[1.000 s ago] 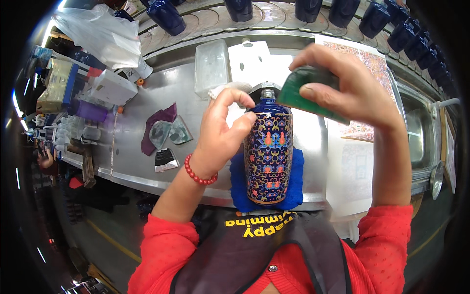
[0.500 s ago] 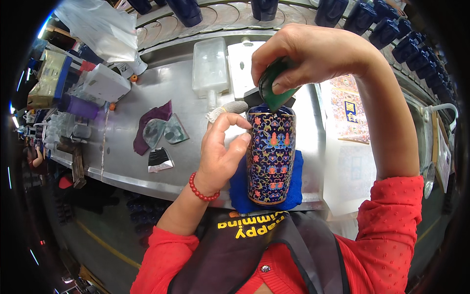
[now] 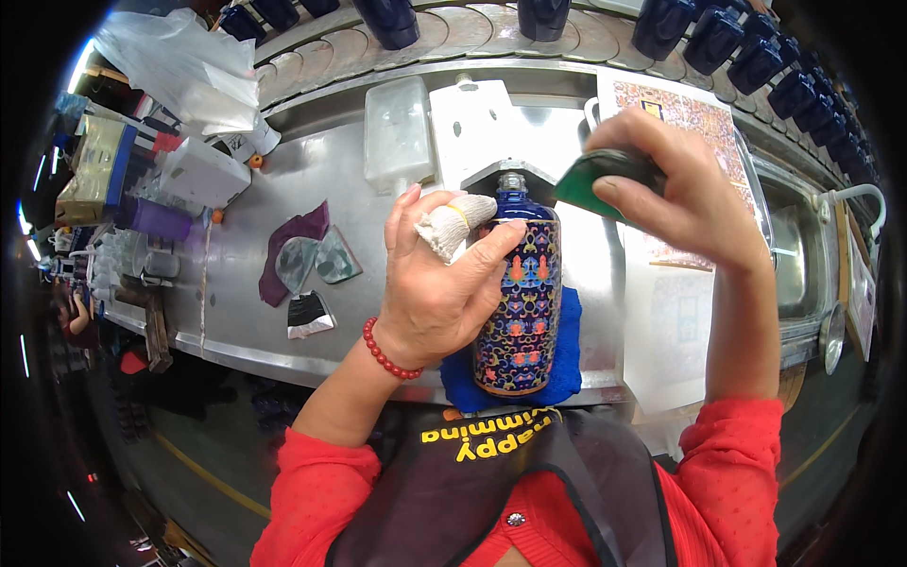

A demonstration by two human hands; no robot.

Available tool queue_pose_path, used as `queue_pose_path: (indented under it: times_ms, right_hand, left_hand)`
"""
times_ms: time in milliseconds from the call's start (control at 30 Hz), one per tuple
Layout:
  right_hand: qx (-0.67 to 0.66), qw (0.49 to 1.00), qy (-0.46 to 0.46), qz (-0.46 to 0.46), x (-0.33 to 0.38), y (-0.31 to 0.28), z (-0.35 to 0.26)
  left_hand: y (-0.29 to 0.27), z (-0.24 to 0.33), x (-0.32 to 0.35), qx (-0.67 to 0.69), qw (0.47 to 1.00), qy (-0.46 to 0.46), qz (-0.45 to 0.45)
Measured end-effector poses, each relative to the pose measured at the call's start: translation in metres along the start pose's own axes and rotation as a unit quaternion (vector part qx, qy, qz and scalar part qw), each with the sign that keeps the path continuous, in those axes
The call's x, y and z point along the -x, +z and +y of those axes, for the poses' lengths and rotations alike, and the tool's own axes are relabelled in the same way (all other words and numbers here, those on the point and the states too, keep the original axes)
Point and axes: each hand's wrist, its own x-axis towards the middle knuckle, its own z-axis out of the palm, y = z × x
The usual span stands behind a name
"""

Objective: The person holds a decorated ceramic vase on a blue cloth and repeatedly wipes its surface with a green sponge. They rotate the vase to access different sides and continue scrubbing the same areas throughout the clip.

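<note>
A dark blue glass bottle [image 3: 518,312] with a colourful floral pattern lies on a blue cloth [image 3: 569,350], its clear threaded neck pointing away from me. My left hand [image 3: 439,279] is closed around a greyish cloth-wrapped roll [image 3: 455,225] tied with a yellow band. Its thumb lies along the bottle's shoulder; the exact finger contact on the roll is partly hidden. Right of the neck, my right hand [image 3: 666,184] pinches a flat green scraper [image 3: 590,187] between thumb and fingers, apart from the bottle. An angled metal bracket [image 3: 539,170] stands around the neck.
Patterned printed sheets [image 3: 704,123] and a pale backing sheet [image 3: 666,326] lie to the right, near a sink [image 3: 798,260]. A translucent flask [image 3: 397,132] lies at the back. Cloth scraps [image 3: 293,255] rest at left. Blue bottles [image 3: 661,28] line the far conveyor [image 3: 444,38].
My right hand has carried the green scraper rightward, off the bottle's shoulder. My left hand has taken up the cloth-wrapped roll from beside the bottle, and the neck now shows.
</note>
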Motion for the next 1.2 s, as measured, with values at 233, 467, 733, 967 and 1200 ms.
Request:
queue_pose_path:
  times_ms: [233,467,733,967,1200]
  right_hand:
    - [0.039,0.99,0.023,0.132,0.065,0.061,-0.008]
    - [0.08,0.989,0.01,0.124,0.069,0.098,-0.017]
    - [0.085,0.989,0.014,0.124,0.063,0.099,-0.02]
    - [0.062,0.987,0.036,0.143,0.068,0.105,-0.02]
    - [0.004,0.99,0.081,0.117,0.081,0.121,-0.023]
  left_hand:
    - [-0.003,0.006,-0.006,-0.026,0.999,0.002,-0.025]
    - [-0.009,0.007,-0.003,-0.026,0.999,-0.011,-0.044]
    - [-0.007,0.011,-0.004,-0.063,0.997,0.003,-0.04]
    - [-0.007,0.004,0.019,0.006,0.999,-0.039,0.002]
    - [0.003,0.018,0.03,-0.018,0.997,-0.072,-0.03]
